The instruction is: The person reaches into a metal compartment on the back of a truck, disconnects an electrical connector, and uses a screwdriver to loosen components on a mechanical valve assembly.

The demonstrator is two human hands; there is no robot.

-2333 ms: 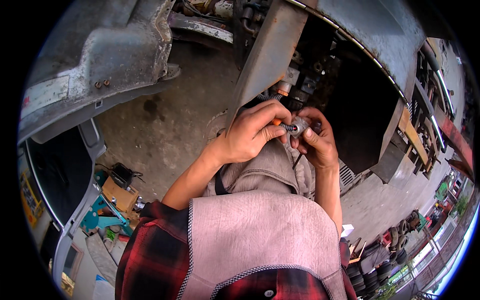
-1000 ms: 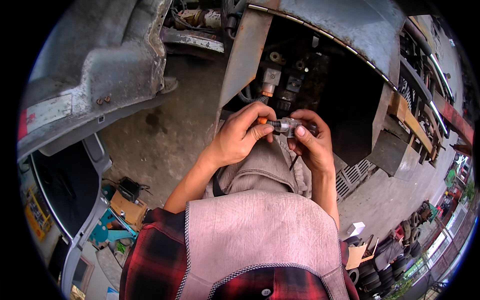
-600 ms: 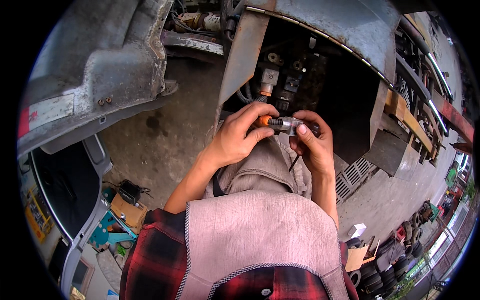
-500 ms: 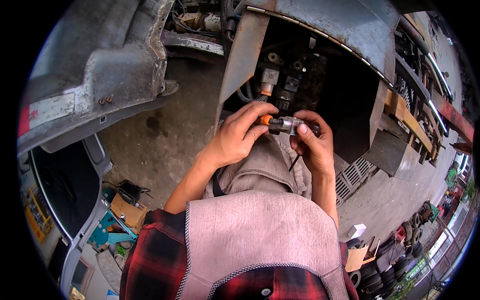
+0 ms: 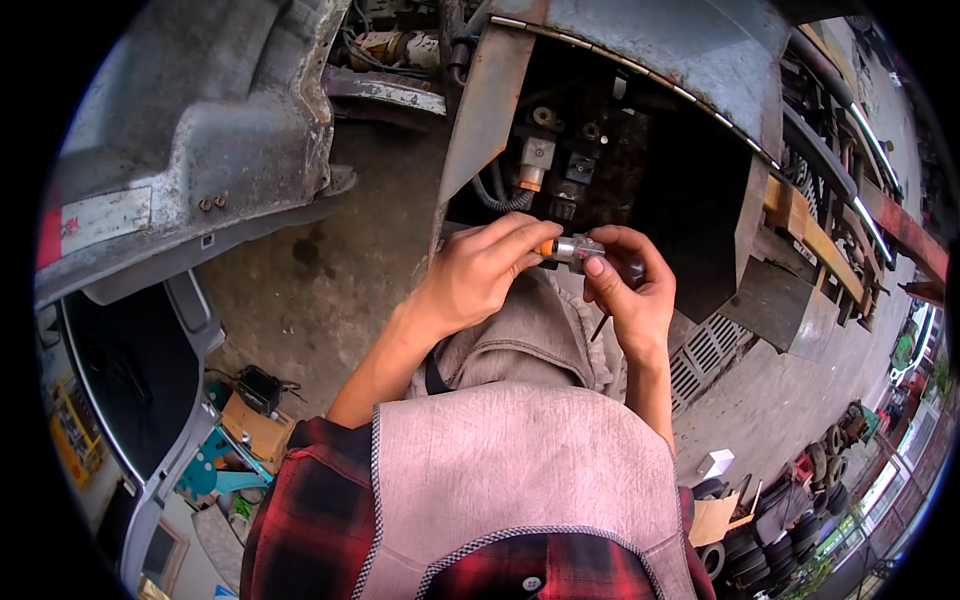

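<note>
In front of the open metal housing, my left hand [image 5: 472, 272] pinches an orange cable nut [image 5: 545, 248] between thumb and fingers. The nut sits against the end of a clear-grey plug connector [image 5: 576, 252]. My right hand [image 5: 640, 300] is closed around the connector's other end, thumb on the near side. A thin dark rod [image 5: 600, 327] sticks out below my right fingers; what it belongs to is hidden. Just beyond, inside the housing, a similar grey connector [image 5: 538, 153] with an orange nut is mounted, next to a black coil or socket [image 5: 581, 167].
A rusty metal flap [image 5: 485, 110] stands at the housing's left edge. Grey corrugated conduit [image 5: 497, 198] loops beside it. A worn vehicle panel [image 5: 240, 120] is at left. Wooden and metal bars [image 5: 820, 240] lie at right, above a floor grate [image 5: 708, 355].
The black corrugated conduit that showed between the orange nut and the connector is out of sight. My left hand and the nut have moved right, against the connector.
</note>
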